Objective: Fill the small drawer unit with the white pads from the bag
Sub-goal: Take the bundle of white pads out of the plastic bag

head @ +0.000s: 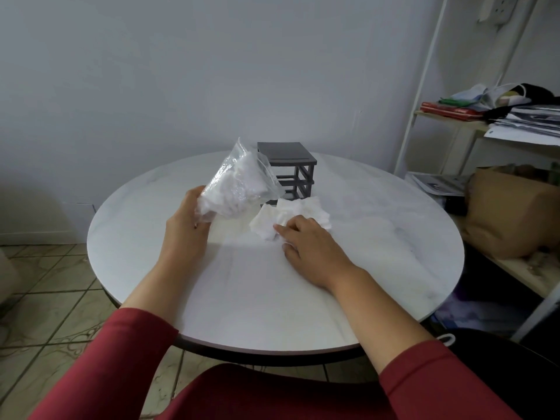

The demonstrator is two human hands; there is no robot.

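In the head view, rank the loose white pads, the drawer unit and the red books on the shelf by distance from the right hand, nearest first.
1. Loose white pads: touched by the right hand, just ahead of it.
2. Drawer unit: behind the pads, farther back.
3. Red books: off to the right on the shelf.

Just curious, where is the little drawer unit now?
In the head view, the dark drawer unit stands far across the table, just behind the bag held by the left hand.
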